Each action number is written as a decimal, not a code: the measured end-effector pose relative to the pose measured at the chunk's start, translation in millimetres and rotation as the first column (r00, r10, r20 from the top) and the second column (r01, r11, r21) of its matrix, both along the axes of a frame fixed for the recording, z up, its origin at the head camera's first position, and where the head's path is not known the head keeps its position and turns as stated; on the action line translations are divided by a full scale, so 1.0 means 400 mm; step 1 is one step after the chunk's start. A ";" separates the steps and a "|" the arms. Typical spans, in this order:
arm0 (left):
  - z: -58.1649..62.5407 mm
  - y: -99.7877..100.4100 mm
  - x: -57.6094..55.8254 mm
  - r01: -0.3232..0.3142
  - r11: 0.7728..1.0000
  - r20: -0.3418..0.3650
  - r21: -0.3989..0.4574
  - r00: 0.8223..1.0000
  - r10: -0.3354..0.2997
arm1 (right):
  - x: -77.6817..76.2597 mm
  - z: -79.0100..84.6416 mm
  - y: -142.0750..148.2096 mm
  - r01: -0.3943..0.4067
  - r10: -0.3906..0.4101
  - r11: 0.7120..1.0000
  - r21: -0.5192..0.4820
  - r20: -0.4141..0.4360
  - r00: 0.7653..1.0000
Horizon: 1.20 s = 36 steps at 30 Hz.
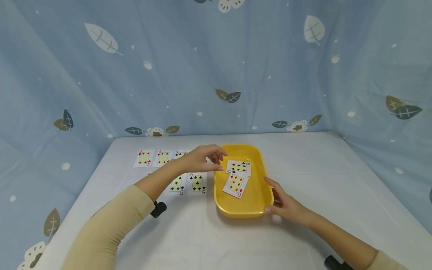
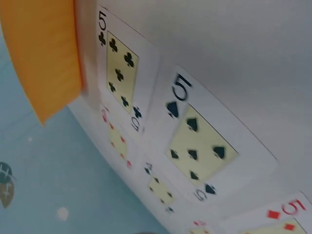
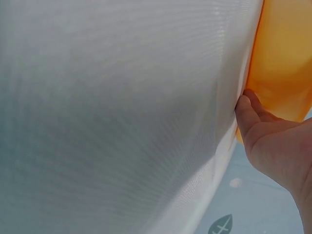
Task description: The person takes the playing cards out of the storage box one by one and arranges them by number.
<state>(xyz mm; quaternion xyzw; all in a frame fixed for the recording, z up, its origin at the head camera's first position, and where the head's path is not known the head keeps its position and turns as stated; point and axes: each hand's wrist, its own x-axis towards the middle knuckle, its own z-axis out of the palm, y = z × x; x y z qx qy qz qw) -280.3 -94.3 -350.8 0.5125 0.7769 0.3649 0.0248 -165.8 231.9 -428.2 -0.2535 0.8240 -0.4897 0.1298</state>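
Observation:
Near the middle of the table is a yellow tray. Two playing cards lie face up inside it, a black six and a six of diamonds. My left hand hovers at the tray's left rim with loosely bent fingers and nothing visible in them. The right hand grips the tray's right front corner, thumb at the front and fingers along the side. Left of the tray lie a five of clubs and a five of spades. A five of diamonds is partly cut off.
Behind the fives runs a row of fours, including a four of hearts and a four of diamonds; my left arm hides parts of both rows. A white cloth covers the table, and a blue leaf-patterned curtain hangs behind.

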 end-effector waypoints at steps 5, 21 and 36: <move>-0.005 0.035 -0.016 -0.036 0.998 0.020 -0.055 0.999 0.037 | -0.003 -0.004 0.000 -0.011 0.011 1.000 -0.009 -0.004 1.000; -0.041 0.130 -0.064 -0.083 0.970 0.166 -0.228 0.978 0.123 | -0.004 -0.001 0.002 -0.033 0.034 0.998 -0.044 0.003 0.999; -0.095 0.204 -0.088 -0.133 0.896 0.142 -0.424 0.967 0.210 | -0.004 -0.006 0.002 -0.054 0.053 0.997 -0.052 -0.020 0.998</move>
